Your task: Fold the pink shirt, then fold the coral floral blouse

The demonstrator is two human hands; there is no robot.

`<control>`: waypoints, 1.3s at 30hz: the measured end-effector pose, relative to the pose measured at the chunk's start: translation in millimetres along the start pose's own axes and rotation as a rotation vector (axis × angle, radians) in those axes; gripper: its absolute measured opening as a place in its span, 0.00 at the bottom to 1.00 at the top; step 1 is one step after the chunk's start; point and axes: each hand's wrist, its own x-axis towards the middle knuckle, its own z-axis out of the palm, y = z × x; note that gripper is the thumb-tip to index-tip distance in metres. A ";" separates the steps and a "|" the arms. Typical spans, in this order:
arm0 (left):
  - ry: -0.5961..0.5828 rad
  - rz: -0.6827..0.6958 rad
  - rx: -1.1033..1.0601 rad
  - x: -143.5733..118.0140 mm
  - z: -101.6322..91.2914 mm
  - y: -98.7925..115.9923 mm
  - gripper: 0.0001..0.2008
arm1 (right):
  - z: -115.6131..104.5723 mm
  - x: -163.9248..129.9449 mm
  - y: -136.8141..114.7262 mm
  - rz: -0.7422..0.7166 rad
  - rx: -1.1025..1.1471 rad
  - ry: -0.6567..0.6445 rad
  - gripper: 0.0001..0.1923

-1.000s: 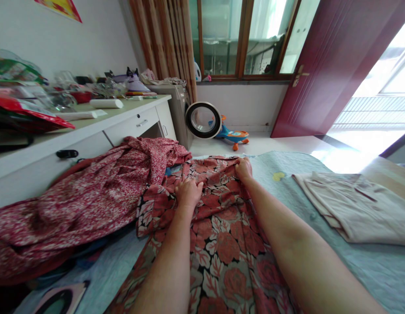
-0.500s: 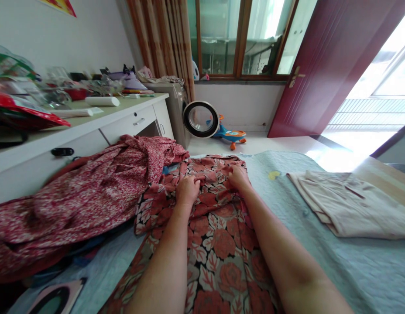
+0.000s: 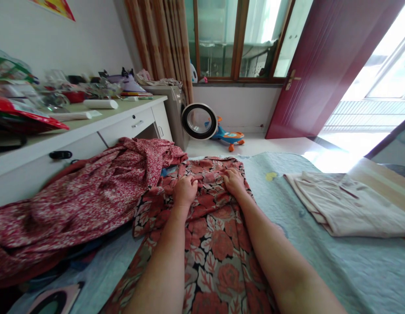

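A long floral garment [image 3: 222, 244], rust-red with grey leaves on black, lies spread lengthwise before me on a pale blue quilted cover [image 3: 281, 196]. My left hand [image 3: 184, 191] is closed on its upper left part, thumb and forefinger pinching cloth. On the upper right part, my right hand [image 3: 234, 181] has bent fingers gathering the fabric; its fingertips are partly hidden. Creases run across the cloth between both hands. Against the garment's left side is a heaped red-and-white patterned cloth [image 3: 104, 192].
A folded beige garment [image 3: 349, 203] lies at right. On the left stands a white desk [image 3: 124, 126] crowded with items. Beyond it, a washing machine [image 3: 172, 113] has its round door [image 3: 200, 121] swung out. A blue-and-orange ride-on toy [image 3: 229, 137] sits near the red door [image 3: 297, 69].
My right hand has shifted slightly toward me and left across the garment. My left hand stays in nearly the same place. The view has moved a little.
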 end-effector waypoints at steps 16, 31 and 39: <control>0.166 -0.051 0.049 -3.4 -2.6 0.7 0.10 | -16.9 14.8 -1.9 0.038 0.054 -0.067 0.18; 0.198 0.286 -0.216 -30.4 -79.0 64.1 0.09 | -76.7 -144.2 -24.7 -0.125 -0.121 -0.234 0.18; 0.331 -0.032 0.261 -68.9 -120.7 -28.0 0.21 | -66.1 -165.3 -30.0 -0.118 -0.145 -0.226 0.24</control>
